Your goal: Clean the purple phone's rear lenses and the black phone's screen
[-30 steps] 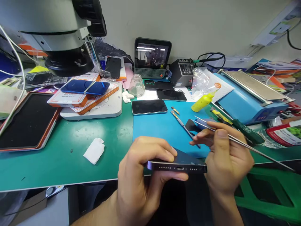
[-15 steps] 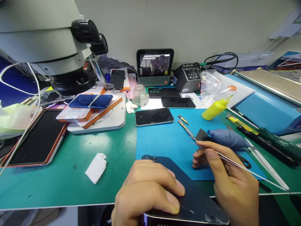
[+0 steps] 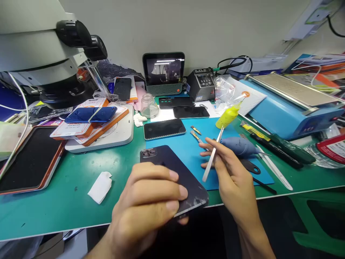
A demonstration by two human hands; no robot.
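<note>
My left hand [image 3: 147, 203] is wrapped round a dark smartphone [image 3: 172, 156], fingers over its back. The phone's camera bump points to the far left, and pale marks show at its near corner. In my right hand [image 3: 234, 176] a pair of silver tweezers [image 3: 210, 162] is gripped between thumb and fingers, one end slanting down towards the phone without touching it. Just beyond that hand lie a blue air blower [image 3: 239, 146] and a small brush [image 3: 196, 136] on the blue mat [image 3: 159, 145]. A yellow squeeze bottle [image 3: 228, 116] is behind the tweezers' upper end.
A microscope [image 3: 61, 57] overhangs the left side. Below it, a blue phone [image 3: 91, 114] lies on boxes. A black-screened phone [image 3: 165, 129] and a glass jar [image 3: 150, 105] lie ahead. To the right are a blue machine [image 3: 285, 118] and a folded white tissue [image 3: 100, 187] lies left.
The view has turned right, so the bench appears shifted left. The phone in my left hand shows more of its back. The tweezers have swung round from lying sideways to a steep slant.
</note>
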